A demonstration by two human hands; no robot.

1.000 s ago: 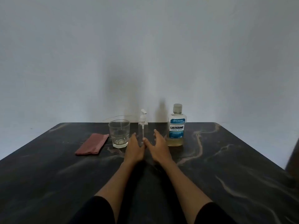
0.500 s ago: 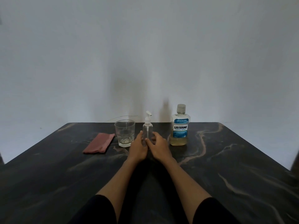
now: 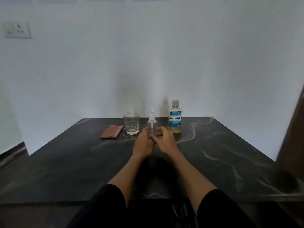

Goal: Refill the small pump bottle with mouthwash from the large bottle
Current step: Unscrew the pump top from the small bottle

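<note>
Two hands meet around the small pump bottle (image 3: 152, 127), which stands upright on the dark marbled table (image 3: 230, 153): the left hand (image 3: 143, 144) has its fingers curled against the bottle's left side and base, and the right hand (image 3: 164, 140) wraps its fingers round the right side, thumb across the front, so both appear to be grasping it. The bottle looks clear and nearly empty, its white pump head still screwed on. Just right of the pump bottle and slightly behind it stands the large mouthwash bottle (image 3: 175, 118), capped, with pale liquid low in its base. Just left of the pump bottle is an empty drinking glass (image 3: 131, 123), and further left a folded reddish cloth (image 3: 111, 134). From here the likely trouble is a spill: the pump bottle is light and narrow-necked, so unscrewing the head could tip it, and pouring from the wide large bottle could overshoot the opening. An elbow could also knock the glass. Behind the pump bottle rises a plain white wall (image 3: 164, 55), with a socket plate (image 3: 17, 29) high and far to the left.
</note>
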